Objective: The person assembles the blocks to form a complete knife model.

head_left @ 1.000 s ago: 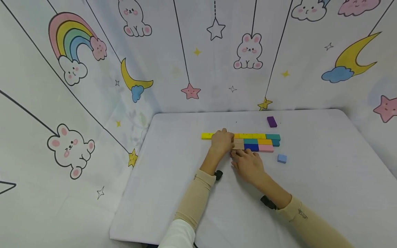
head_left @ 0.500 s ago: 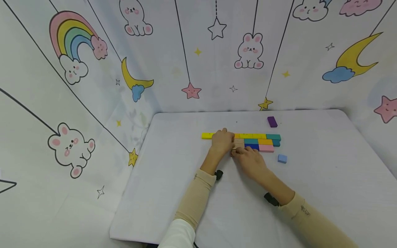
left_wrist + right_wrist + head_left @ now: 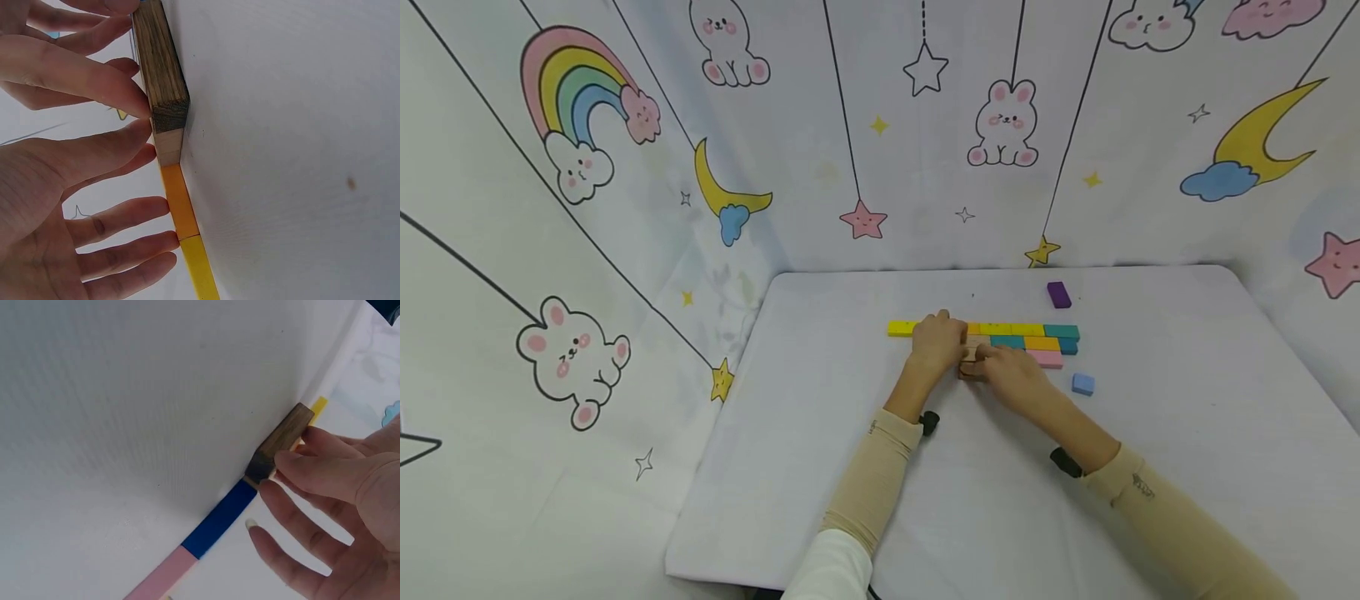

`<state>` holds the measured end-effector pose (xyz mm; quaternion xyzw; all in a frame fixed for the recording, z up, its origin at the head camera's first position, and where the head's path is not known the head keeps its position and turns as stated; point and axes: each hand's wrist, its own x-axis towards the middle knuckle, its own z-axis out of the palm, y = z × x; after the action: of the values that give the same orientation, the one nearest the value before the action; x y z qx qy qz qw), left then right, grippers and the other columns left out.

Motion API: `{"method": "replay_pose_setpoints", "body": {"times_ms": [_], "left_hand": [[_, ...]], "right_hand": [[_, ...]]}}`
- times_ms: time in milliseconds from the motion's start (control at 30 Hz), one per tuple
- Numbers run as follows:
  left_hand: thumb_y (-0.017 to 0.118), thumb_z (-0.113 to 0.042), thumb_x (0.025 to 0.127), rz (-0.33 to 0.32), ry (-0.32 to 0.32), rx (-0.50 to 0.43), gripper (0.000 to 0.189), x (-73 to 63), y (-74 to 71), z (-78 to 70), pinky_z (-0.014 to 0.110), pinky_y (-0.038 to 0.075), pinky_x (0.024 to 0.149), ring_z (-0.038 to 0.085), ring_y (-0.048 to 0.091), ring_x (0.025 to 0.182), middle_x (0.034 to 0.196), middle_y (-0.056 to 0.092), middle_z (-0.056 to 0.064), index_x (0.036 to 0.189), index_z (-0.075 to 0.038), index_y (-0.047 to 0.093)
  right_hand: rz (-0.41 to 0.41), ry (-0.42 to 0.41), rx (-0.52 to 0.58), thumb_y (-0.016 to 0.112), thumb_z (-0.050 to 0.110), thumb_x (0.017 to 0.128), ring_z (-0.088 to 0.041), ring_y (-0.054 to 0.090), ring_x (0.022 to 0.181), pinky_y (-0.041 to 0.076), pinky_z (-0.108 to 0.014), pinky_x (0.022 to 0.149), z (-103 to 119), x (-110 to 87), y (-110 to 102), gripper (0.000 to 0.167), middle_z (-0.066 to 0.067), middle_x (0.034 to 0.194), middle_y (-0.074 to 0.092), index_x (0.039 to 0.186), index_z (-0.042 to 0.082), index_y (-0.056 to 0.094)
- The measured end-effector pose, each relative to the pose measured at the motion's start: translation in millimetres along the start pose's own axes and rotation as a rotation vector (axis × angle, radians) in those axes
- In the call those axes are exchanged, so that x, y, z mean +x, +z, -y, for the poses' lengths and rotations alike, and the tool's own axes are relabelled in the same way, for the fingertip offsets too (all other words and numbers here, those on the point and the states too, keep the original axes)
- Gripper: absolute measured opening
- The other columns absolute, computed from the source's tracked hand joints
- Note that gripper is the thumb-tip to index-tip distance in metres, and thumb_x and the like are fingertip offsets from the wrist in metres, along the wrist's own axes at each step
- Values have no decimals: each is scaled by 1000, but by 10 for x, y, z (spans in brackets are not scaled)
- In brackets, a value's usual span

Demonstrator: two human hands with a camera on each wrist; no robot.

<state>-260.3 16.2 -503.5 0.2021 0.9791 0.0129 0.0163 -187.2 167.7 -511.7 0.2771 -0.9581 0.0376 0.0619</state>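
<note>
In the right wrist view a dark brown wooden block (image 3: 284, 440) lies in front of the coloured rows. My right hand (image 3: 1011, 375) reaches over it, thumb and fingertips against its upper edge, fingers slightly bent. My left hand (image 3: 936, 343) covers the left part of the rows. In the left wrist view its thumb touches the near end of that brown block, and its loosely straight fingers rest along an orange block (image 3: 180, 203) and a yellow one (image 3: 201, 269). Pale wooden blocks (image 3: 167, 149) show between brown and orange. A blue block (image 3: 219, 519) and a pink block (image 3: 161, 575) continue the front row.
A purple block (image 3: 1059, 294) lies behind the rows, and a light blue block (image 3: 1082, 384) lies to their right. Teal (image 3: 1062, 332) and yellow blocks form the back row on the white table (image 3: 820, 417). A patterned cloth wall (image 3: 820, 183) stands behind.
My right hand has moved slightly up and right, its fingers now covering the dark blue block in the head view. My left hand has stayed in place.
</note>
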Motion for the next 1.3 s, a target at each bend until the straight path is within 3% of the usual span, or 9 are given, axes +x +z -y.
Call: {"method": "replay_pose_setpoints", "body": {"times_ms": [433, 667, 867, 1033, 1167, 1300], "left_hand": [[76, -46, 95, -12, -2, 8, 21, 10, 11, 2, 32, 55, 72, 18, 62, 90, 104, 63, -2, 107, -29, 77], [76, -46, 95, -18, 0, 10, 21, 20, 27, 6, 32, 55, 71, 17, 61, 88, 103, 63, -2, 107, -29, 77], [76, -46, 95, -23, 6, 16, 21, 26, 36, 4, 31, 54, 70, 16, 60, 87, 102, 63, -2, 106, -29, 77], [76, -45, 95, -29, 10, 8, 18, 34, 33, 6, 31, 54, 71, 17, 60, 88, 101, 63, -2, 104, -29, 76], [77, -43, 95, -35, 13, -11, 16, 34, 30, 14, 31, 53, 68, 16, 59, 86, 99, 62, -2, 98, -28, 75], [77, -42, 95, -36, 18, -24, 16, 25, 30, 23, 30, 50, 67, 15, 57, 83, 96, 60, -2, 97, -27, 74]], "right_hand": [[-27, 42, 73, 76, -2, 92, -19, 53, 68, 48, -27, 58, -28, 43, 16, 28, -2, 90, 63, 112, 16, 83], [-16, 96, 78, 77, 4, 93, -21, 60, 71, 49, -28, 54, -18, 43, -10, 26, -1, 95, 69, 112, 19, 84], [-47, 61, 79, 82, 11, 90, -20, 65, 74, 48, -25, 50, -55, 25, -32, 20, 0, 98, 72, 108, 19, 85], [-96, 75, 118, 81, 12, 91, -25, 72, 86, 56, -32, 55, -176, 1, -117, 15, -3, 103, 75, 104, 18, 85], [-119, 123, 103, 79, 10, 92, -32, 73, 100, 61, -41, 62, -350, -12, -170, 16, -9, 112, 76, 107, 12, 84], [-106, 184, 122, 76, 10, 94, -35, 72, 103, 62, -47, 71, -569, -2, -178, 19, -14, 114, 75, 111, 7, 81]]}}
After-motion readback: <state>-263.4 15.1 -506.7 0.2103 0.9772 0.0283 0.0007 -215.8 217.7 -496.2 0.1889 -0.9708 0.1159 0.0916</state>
